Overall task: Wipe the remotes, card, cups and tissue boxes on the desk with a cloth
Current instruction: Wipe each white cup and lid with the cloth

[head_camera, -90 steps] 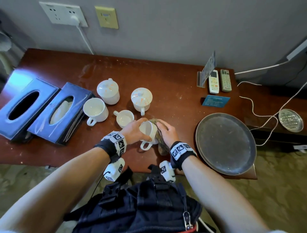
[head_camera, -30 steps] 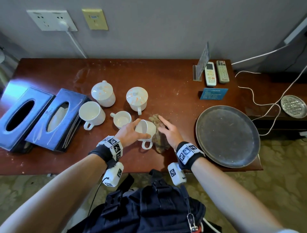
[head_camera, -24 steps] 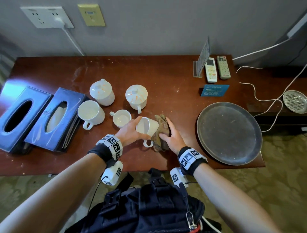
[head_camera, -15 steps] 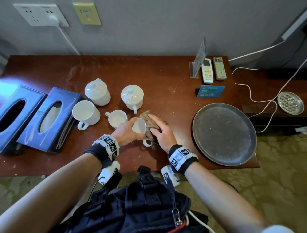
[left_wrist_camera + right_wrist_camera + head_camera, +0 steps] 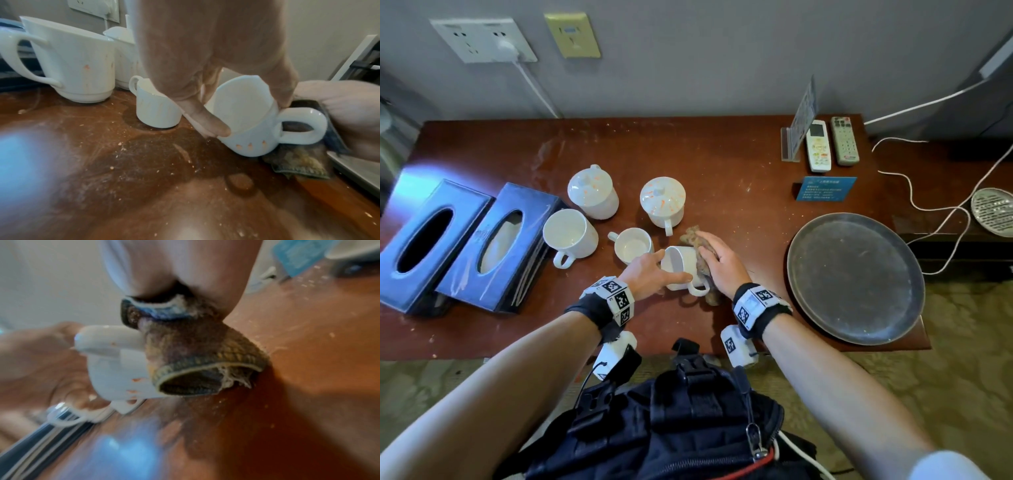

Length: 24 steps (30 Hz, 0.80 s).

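A small white cup [image 5: 677, 265] lies tipped on its side just above the desk, mouth toward the left, handle toward me. My left hand [image 5: 645, 274] grips it by the rim, thumb [image 5: 207, 123] on the near wall. My right hand [image 5: 719, 263] holds a brown knitted cloth [image 5: 693, 236] pressed against the cup's base and right side; the cloth [image 5: 197, 356] wraps that end and hides it. Orange specks dot the cup [image 5: 249, 129] low down. Two remotes [image 5: 817, 145] [image 5: 844, 140] and a blue card [image 5: 825, 188] lie at the far right.
Just left of the hands stand a small cup [image 5: 633, 245], an open mug [image 5: 570, 233] and two lidded cups [image 5: 592, 192] [image 5: 662, 202]. Two dark blue tissue boxes [image 5: 428, 236] [image 5: 496, 246] sit at the left. A round metal tray [image 5: 856, 277] is on the right, cables [image 5: 928, 205] beyond it.
My right hand has lifted the cloth off the desk and pressed it round the cup's base. The left hand has kept its hold and tipped the cup further onto its side.
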Each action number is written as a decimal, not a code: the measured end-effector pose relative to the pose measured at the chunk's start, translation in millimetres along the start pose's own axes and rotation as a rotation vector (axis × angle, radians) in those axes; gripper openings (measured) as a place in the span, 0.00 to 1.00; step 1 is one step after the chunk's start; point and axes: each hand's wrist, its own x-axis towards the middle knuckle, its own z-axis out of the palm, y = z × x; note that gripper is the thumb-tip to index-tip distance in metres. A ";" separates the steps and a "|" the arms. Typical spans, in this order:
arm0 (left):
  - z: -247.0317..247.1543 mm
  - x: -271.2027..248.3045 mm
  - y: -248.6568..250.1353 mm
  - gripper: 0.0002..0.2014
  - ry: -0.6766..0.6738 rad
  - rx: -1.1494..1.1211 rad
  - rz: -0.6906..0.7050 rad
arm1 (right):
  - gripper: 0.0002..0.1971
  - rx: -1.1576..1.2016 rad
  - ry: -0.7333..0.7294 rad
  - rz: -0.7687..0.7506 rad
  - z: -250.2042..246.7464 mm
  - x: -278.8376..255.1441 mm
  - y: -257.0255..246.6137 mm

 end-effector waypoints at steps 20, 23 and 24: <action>10.2 -8.6 -3.1 0.56 -0.025 -0.186 -0.001 | 0.19 0.028 -0.031 -0.007 -8.9 -15.4 9.5; 8.5 -10.1 -4.6 0.59 -0.056 -0.103 0.012 | 0.19 0.027 -0.013 0.090 -17.6 -6.7 13.2; 7.5 -11.1 -3.6 0.59 -0.062 -0.059 0.015 | 0.19 0.033 0.007 0.100 -19.9 -5.9 13.3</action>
